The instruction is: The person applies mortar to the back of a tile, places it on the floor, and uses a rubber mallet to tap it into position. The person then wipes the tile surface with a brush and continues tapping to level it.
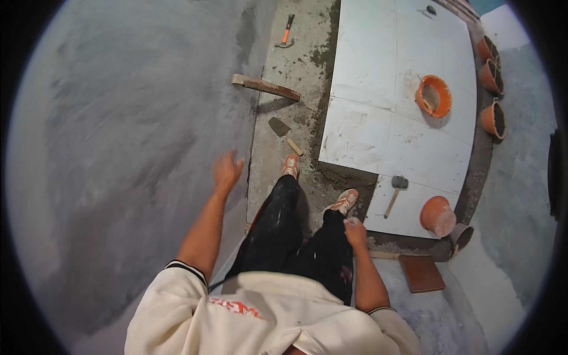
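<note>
Biggest thing here's the smooth grey plastered wall [136, 118], right beside the left hand [226, 171], which is a bit blurry but looks loosely open, nothing in it. Next up, big flat white floor tiles [355, 127] ahead and to the right of the right hand [355, 232]. That one's curled up by the leg of the black trousers [319, 254], can't tell if it's pinching cloth. Farther ahead of it sits a round orange tub [447, 106]. Grey-bladed, wooden-handled trowel [279, 126] lies ahead and right of the left hand; dark-headed, wooden-handled mallet [393, 198]'s just right of the right.
</note>
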Action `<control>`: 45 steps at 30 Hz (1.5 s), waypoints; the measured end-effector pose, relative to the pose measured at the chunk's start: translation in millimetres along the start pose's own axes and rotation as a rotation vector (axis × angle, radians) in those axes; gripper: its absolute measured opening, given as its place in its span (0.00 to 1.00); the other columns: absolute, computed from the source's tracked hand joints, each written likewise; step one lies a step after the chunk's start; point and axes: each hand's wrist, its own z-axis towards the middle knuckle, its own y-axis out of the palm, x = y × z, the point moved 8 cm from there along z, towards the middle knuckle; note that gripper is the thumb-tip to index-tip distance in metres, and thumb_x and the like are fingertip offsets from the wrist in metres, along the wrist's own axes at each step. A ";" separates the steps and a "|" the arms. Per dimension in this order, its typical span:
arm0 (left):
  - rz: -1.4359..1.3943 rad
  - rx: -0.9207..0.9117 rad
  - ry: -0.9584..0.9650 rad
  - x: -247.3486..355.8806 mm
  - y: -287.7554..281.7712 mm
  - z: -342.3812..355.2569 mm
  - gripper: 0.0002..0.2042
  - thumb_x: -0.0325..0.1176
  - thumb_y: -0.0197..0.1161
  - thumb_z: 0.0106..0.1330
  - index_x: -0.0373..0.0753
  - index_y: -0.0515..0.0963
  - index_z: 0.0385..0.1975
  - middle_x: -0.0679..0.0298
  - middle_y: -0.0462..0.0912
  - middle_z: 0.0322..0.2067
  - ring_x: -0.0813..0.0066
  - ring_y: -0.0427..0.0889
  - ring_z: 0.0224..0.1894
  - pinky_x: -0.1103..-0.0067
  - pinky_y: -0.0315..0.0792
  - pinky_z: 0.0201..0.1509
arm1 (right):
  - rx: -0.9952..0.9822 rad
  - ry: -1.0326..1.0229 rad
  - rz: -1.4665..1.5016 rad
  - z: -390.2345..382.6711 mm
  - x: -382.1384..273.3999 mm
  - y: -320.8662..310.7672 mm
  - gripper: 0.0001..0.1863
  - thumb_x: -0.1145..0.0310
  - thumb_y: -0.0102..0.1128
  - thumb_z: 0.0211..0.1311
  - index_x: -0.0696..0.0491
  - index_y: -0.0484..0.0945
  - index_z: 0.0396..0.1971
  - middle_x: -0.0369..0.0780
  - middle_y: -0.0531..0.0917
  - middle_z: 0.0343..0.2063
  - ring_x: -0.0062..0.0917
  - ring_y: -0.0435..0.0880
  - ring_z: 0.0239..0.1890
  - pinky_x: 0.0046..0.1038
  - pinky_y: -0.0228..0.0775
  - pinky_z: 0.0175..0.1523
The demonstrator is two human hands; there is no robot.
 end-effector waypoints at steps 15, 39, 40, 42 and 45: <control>1.145 0.264 0.716 0.3 87.5 413.2 0.33 0.36 0.73 0.67 0.58 0.72 0.73 0.61 0.79 0.68 0.63 0.76 0.71 0.60 0.63 0.78 | -0.098 -0.259 -0.389 433.8 -229.1 364.6 0.21 0.66 0.54 0.73 0.51 0.77 0.63 0.49 0.78 0.63 0.44 0.70 0.73 0.46 0.69 0.71; 0.058 -0.545 0.415 160.7 123.4 -39.1 0.25 0.28 0.78 0.56 0.34 0.83 0.56 0.56 0.85 0.42 0.64 0.85 0.44 0.69 0.79 0.49 | 0.243 0.292 0.464 14.3 62.8 113.6 0.27 0.53 0.59 0.76 0.56 0.72 0.64 0.57 0.84 0.52 0.56 0.83 0.56 0.46 0.74 0.60; 0.061 -0.570 0.420 172.1 150.0 -62.3 0.25 0.28 0.78 0.55 0.34 0.83 0.56 0.56 0.84 0.40 0.63 0.85 0.42 0.70 0.78 0.47 | 0.313 0.295 0.429 2.2 76.1 97.7 0.27 0.53 0.58 0.77 0.56 0.72 0.65 0.57 0.84 0.53 0.56 0.83 0.57 0.46 0.73 0.61; -0.004 -0.609 0.459 192.0 203.7 -101.2 0.25 0.28 0.78 0.54 0.34 0.83 0.55 0.52 0.84 0.41 0.57 0.86 0.43 0.68 0.79 0.49 | 0.344 0.291 0.402 -19.8 80.9 65.2 0.28 0.53 0.58 0.77 0.55 0.70 0.67 0.57 0.84 0.55 0.56 0.82 0.58 0.46 0.73 0.63; -0.007 -0.564 0.588 209.8 264.9 -145.5 0.26 0.31 0.79 0.53 0.34 0.83 0.55 0.49 0.84 0.42 0.49 0.86 0.44 0.64 0.79 0.51 | 0.330 0.116 0.403 -40.5 93.8 49.0 0.26 0.56 0.62 0.75 0.56 0.74 0.64 0.56 0.84 0.54 0.55 0.84 0.56 0.46 0.75 0.60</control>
